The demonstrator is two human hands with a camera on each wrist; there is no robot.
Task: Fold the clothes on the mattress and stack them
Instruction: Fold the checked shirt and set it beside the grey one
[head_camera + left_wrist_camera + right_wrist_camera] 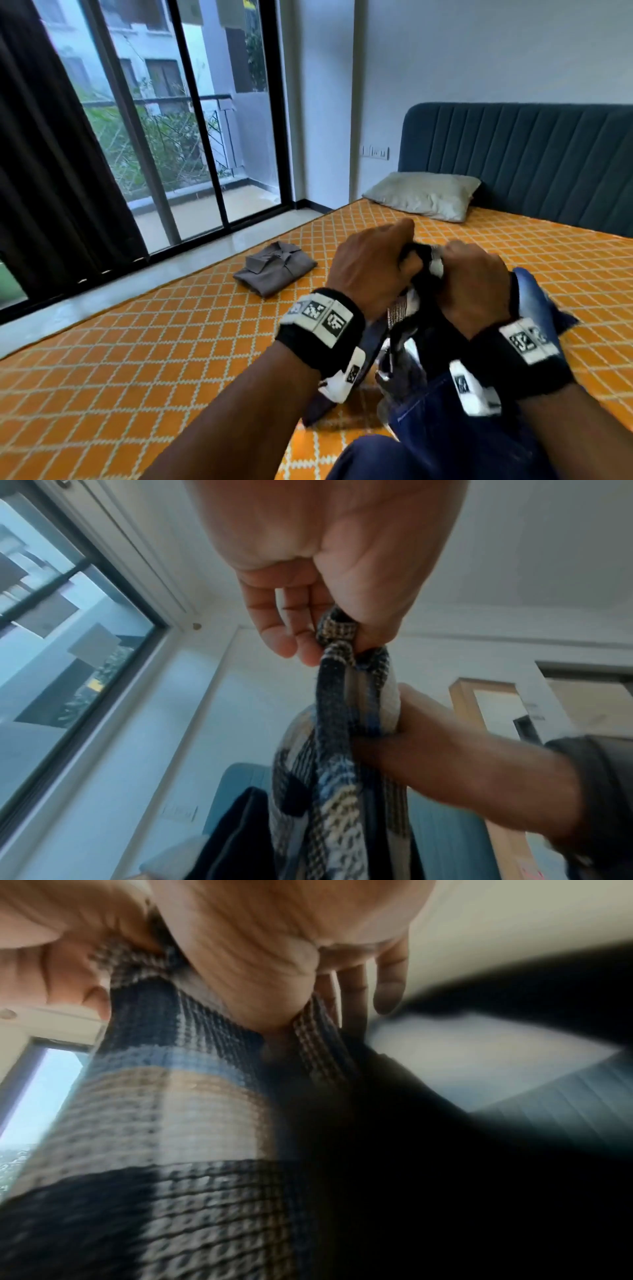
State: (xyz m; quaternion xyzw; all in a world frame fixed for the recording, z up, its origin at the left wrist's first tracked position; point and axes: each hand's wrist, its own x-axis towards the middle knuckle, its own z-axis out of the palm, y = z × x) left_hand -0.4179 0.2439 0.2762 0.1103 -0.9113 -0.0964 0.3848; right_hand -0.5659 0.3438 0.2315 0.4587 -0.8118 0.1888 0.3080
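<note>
Checked garment [346, 777] held above the mattress [137, 342] — long axis vertical, hanging down. Left hand [370, 270] and right hand [476, 284] both pinch its top edge. Folded grey shirt [274, 267] lies near the mattress edge.

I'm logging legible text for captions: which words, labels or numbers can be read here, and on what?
Nothing is readable.
Checked garment: its white label carries print, too blurred to read.
Left hand and right hand: the wristbands bear square coded markers, no words.
Wall switch plate: too small.
</note>
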